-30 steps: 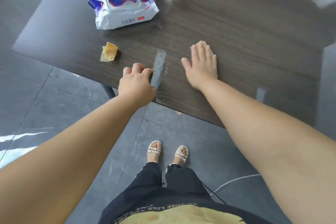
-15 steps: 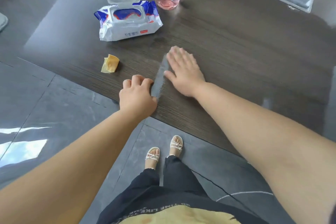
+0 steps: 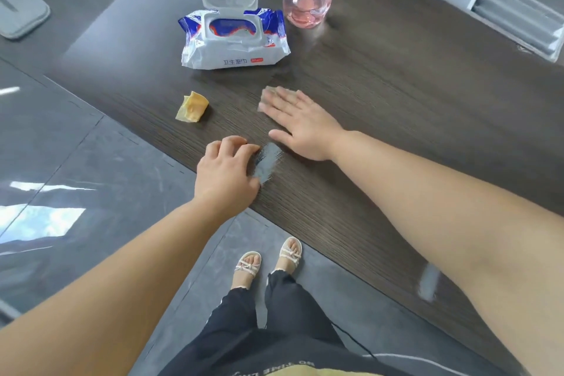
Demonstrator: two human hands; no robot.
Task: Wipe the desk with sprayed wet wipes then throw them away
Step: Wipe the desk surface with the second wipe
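Here the wipe (image 3: 268, 162) is spread on the desk (image 3: 396, 101) near its front edge, pinned by the curled left hand (image 3: 225, 174) and pressed under the flat, outspread right hand (image 3: 300, 122). Even pressure and overlapped strokes are advised.

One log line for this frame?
phase: wiping | right hand flat, pressing wet wipe on desk | left hand curled at desk edge | disposal: not yet
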